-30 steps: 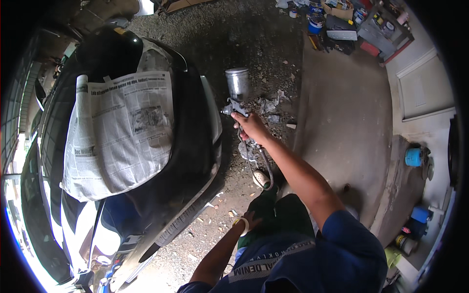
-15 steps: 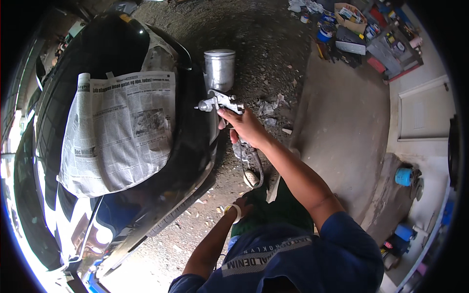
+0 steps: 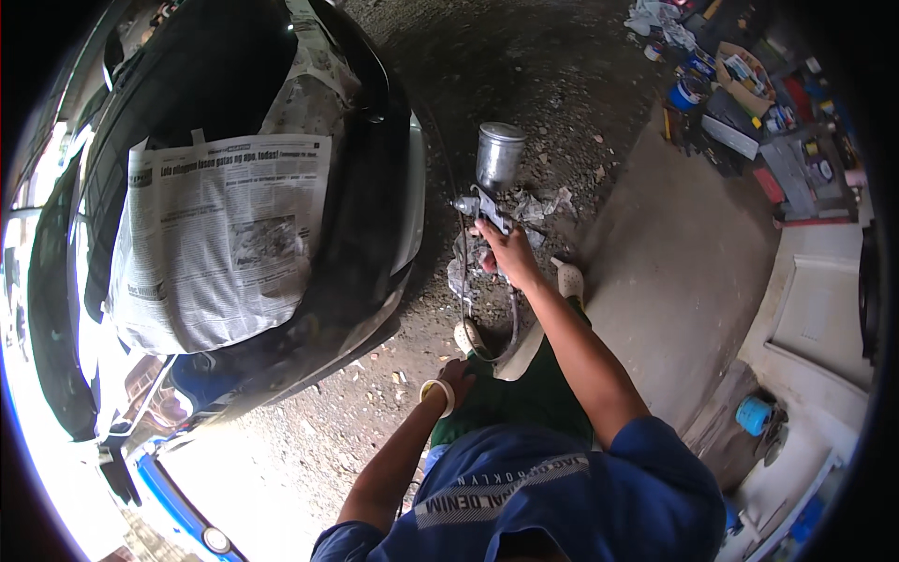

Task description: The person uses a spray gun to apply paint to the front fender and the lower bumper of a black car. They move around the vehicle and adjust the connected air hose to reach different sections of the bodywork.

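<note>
My right hand (image 3: 511, 255) is closed around the handle of a silver spray gun (image 3: 489, 210). A metal paint cup (image 3: 501, 155) stands upright on top of the gun, and its nozzle points left toward the dark car (image 3: 365, 215), with a gap between them. From the grip a hose (image 3: 514, 323) loops down toward my legs. Newspaper (image 3: 225, 244) is taped over part of the car. My left hand (image 3: 456, 375) hangs low by my thigh, with a pale ring (image 3: 443, 397) around its wrist; its fingers are dark and hard to make out.
Crumpled plastic (image 3: 543, 203) lies on the gravelly ground (image 3: 375, 384) beyond my feet. At far right are a cardboard box (image 3: 744, 75), cans and tools. A concrete strip (image 3: 688, 253) runs along the right, with a blue container (image 3: 754, 415) near the wall. A blue bar (image 3: 178, 501) is at lower left.
My right hand has drawn the spray gun right, away from the car's side. My view has shifted, and both shoes now show. The left hand stays low.
</note>
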{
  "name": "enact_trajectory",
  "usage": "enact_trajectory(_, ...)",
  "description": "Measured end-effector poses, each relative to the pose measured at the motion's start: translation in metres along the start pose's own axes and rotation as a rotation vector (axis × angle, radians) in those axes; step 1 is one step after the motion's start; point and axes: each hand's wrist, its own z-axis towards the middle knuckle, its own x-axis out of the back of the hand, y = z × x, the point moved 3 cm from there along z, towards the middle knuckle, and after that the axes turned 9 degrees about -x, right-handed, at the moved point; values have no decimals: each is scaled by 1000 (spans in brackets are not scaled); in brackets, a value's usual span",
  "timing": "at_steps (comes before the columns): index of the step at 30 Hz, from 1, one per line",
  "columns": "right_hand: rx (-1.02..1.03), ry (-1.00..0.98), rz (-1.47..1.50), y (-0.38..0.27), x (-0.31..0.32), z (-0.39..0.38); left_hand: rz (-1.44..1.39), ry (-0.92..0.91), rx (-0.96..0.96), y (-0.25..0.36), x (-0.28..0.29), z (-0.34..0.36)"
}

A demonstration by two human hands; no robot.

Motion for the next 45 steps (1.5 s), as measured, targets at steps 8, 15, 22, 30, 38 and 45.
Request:
enact_trajectory(8, -10, -248, 4, -48, 97, -48, -712, 359, -88, 185, 49, 110)
enact_trajectory(15, 4, -323, -101, -82, 136, -69, -1730, 502, -114, 300, 60, 148)
enact_trajectory(22, -14, -384, -226, -78, 153, -74, -1826, 650, -275, 314, 11, 168)
enact_trajectory(30, 231, -367, -521, -68, 141, -12, -1598, 909, -114, 308, -48, 190)
enact_trajectory(38, 388, -512, -641, -41, 89, 15, -1587, 1072, 342, 289, -202, 187)
enact_trajectory(45, 370, -662, -575, -12, 62, 34, -1540, 1265, 316, 278, -175, 207)
